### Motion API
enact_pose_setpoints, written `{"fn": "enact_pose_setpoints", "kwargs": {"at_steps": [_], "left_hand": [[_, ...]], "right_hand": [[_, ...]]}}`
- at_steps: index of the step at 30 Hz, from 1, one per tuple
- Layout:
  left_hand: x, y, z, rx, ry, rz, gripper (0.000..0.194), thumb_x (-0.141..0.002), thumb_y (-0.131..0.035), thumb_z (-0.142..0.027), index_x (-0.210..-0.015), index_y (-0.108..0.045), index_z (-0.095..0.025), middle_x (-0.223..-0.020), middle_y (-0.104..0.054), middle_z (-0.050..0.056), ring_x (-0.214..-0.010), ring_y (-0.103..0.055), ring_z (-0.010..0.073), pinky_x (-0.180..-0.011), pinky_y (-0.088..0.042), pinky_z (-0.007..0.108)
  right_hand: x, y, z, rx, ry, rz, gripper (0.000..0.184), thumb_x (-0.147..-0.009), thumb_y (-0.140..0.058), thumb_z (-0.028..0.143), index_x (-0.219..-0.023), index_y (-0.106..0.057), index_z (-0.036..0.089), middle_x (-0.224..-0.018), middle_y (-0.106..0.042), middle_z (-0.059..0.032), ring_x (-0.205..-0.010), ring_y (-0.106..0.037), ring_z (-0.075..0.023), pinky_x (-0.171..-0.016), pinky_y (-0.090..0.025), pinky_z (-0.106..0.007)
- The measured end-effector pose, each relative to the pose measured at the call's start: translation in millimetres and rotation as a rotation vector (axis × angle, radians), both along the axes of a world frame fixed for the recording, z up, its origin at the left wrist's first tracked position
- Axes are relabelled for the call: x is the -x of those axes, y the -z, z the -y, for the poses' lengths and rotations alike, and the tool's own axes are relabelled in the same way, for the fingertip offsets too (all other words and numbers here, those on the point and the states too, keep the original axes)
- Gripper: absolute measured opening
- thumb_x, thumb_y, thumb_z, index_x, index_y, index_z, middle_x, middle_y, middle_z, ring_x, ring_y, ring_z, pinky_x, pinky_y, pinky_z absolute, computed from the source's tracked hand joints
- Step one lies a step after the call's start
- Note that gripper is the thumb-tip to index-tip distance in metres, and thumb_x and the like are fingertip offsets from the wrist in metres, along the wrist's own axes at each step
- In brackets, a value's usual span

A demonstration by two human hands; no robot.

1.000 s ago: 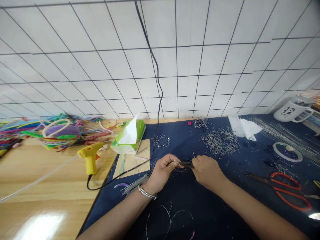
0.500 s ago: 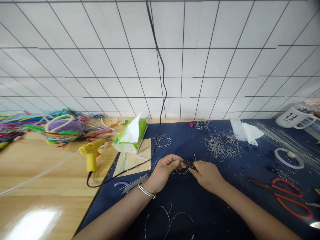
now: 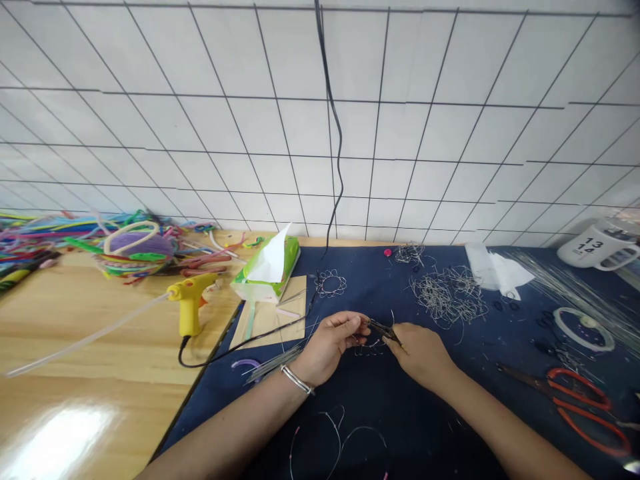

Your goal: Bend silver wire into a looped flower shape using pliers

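Observation:
My left hand [image 3: 333,343], a silver bangle at its wrist, is closed in a pinch on a thin metal wire [image 3: 371,349] with small bent loops. My right hand [image 3: 423,350] is wrapped round dark pliers [image 3: 384,329], whose jaws reach to the left fingertips. Exactly where the jaws bite is too small to make out. A wire end sticks up beside the pliers. Behind the hands lies a flower-shaped wire ring [image 3: 331,283]. Nearer to me, larger curved wires [image 3: 340,440] with pink bits rest on the dark blue cloth [image 3: 425,427].
On the left stand a yellow glue gun [image 3: 190,303], a green tissue pack [image 3: 267,270] and colourful pipe cleaners [image 3: 135,247]. To the right are tangled wire [image 3: 447,293], red-handled scissors [image 3: 575,400], a wire bundle [image 3: 580,283], a white ring [image 3: 584,329] and a white mug [image 3: 593,245].
The view has turned slightly, so the whole scene sits a little further right. Both hands keep their hold, with the pliers still at the left fingertips.

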State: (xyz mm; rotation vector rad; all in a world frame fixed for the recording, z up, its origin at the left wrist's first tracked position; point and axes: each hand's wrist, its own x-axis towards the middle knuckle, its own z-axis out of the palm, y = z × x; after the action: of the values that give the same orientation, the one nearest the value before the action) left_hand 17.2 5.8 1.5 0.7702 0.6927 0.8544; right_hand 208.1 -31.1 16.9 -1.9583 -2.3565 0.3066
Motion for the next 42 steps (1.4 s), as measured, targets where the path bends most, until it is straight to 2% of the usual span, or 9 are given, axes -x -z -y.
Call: {"fn": "enact_pose_setpoints", "kwargs": {"at_steps": [8, 14, 23, 35, 39, 42], "left_hand": [[-3, 1.1, 1, 0.009, -0.075, 0.018, 0.018, -0.074, -0.063, -0.027, -0.086, -0.065, -0.014, -0.082, -0.065, 0.007, -0.080, -0.060, 0.0158, -0.075, -0.044, 0.030], [-3, 0.1, 3, -0.114, -0.159, -0.053, 0.017, -0.074, -0.062, -0.027, -0.084, -0.063, -0.014, -0.080, -0.066, 0.006, -0.076, -0.059, 0.0145, -0.076, -0.042, 0.029], [-2, -6.2, 2, -0.326, -0.165, -0.228, 0.017, -0.076, -0.059, -0.030, -0.079, -0.063, -0.013, -0.078, -0.064, 0.005, -0.075, -0.055, 0.0141, -0.074, -0.041, 0.028], [3, -2.2, -1, -0.586, -0.201, -0.516, 0.016, -0.079, -0.053, -0.030, -0.078, -0.061, -0.016, -0.077, -0.059, 0.003, -0.072, -0.052, 0.0141, -0.070, -0.040, 0.026], [5, -7.1, -1, -0.712, -0.175, -0.614, 0.014, -0.078, -0.052, -0.027, -0.075, -0.061, -0.017, -0.075, -0.058, 0.003, -0.071, -0.051, 0.0142, -0.070, -0.040, 0.026], [6, -11.0, -1, -0.734, -0.166, -0.628, 0.014, -0.078, -0.052, -0.026, -0.073, -0.061, -0.017, -0.074, -0.058, 0.003, -0.070, -0.051, 0.0144, -0.070, -0.039, 0.026]], "right_hand": [[0, 0.8, 0, -0.015, -0.007, 0.047, 0.029, -0.087, -0.033, 0.037, -0.075, -0.052, 0.020, -0.073, -0.056, -0.0011, -0.063, -0.051, -0.0116, -0.055, -0.028, -0.023], [1, 1.8, 1, -0.041, -0.023, 0.077, 0.027, -0.087, -0.034, 0.035, -0.076, -0.052, 0.019, -0.073, -0.056, -0.0011, -0.064, -0.051, -0.0115, -0.055, -0.028, -0.023], [1, -2.1, 4, -0.078, -0.033, 0.111, 0.024, -0.086, -0.036, 0.032, -0.074, -0.052, 0.019, -0.071, -0.055, -0.0016, -0.065, -0.051, -0.0117, -0.057, -0.029, -0.024], [3, -1.4, 5, -0.108, -0.030, 0.125, 0.020, -0.085, -0.038, 0.030, -0.074, -0.051, 0.019, -0.071, -0.054, -0.0010, -0.066, -0.051, -0.0125, -0.057, -0.029, -0.024], [2, 0.3, 4, -0.121, -0.031, 0.122, 0.020, -0.085, -0.038, 0.030, -0.072, -0.049, 0.019, -0.070, -0.054, -0.0006, -0.065, -0.050, -0.0119, -0.056, -0.029, -0.024], [3, 0.3, 4, -0.129, -0.034, 0.125, 0.020, -0.085, -0.038, 0.029, -0.072, -0.049, 0.019, -0.071, -0.054, -0.0008, -0.064, -0.050, -0.0118, -0.056, -0.029, -0.024]]}}
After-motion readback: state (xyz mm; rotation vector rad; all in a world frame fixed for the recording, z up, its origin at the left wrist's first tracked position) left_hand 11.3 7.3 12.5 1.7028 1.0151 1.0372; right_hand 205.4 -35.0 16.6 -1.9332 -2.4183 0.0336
